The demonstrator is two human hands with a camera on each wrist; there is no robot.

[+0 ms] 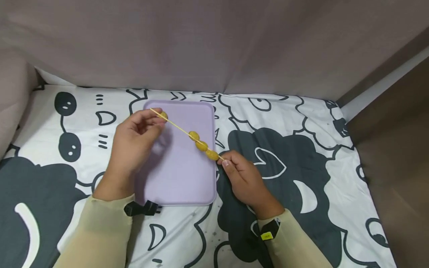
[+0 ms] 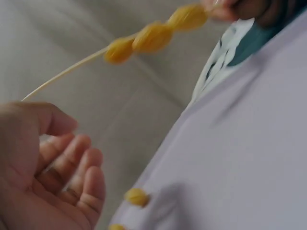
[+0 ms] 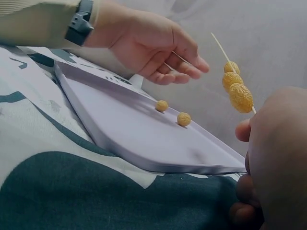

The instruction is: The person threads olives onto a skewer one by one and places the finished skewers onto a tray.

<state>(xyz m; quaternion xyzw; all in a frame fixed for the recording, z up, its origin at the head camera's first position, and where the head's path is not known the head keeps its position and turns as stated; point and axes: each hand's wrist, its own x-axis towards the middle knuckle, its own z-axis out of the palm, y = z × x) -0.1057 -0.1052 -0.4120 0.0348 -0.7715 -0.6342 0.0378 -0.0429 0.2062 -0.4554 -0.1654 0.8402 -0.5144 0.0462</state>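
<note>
Well, the right hand (image 1: 244,178) pinches a slender stick (image 1: 179,128) threaded through three wrinkled yellow balls (image 1: 201,145), aimed at ten o'clock over a smooth tray (image 1: 184,182); the loosely curved left hand (image 1: 132,139) holds nothing.

In the head view, the left hand (image 1: 134,140) hides some of the flat lilac tray (image 1: 184,182). In the right wrist view, the right hand (image 3: 283,160) covers the bottom end of the thin pale-yellow stick (image 3: 218,44). In the left wrist view, the bottom edge cuts off one small yellow ball (image 2: 116,227). Marks on the square yellow label (image 1: 267,236) are too tiny to read.
</note>
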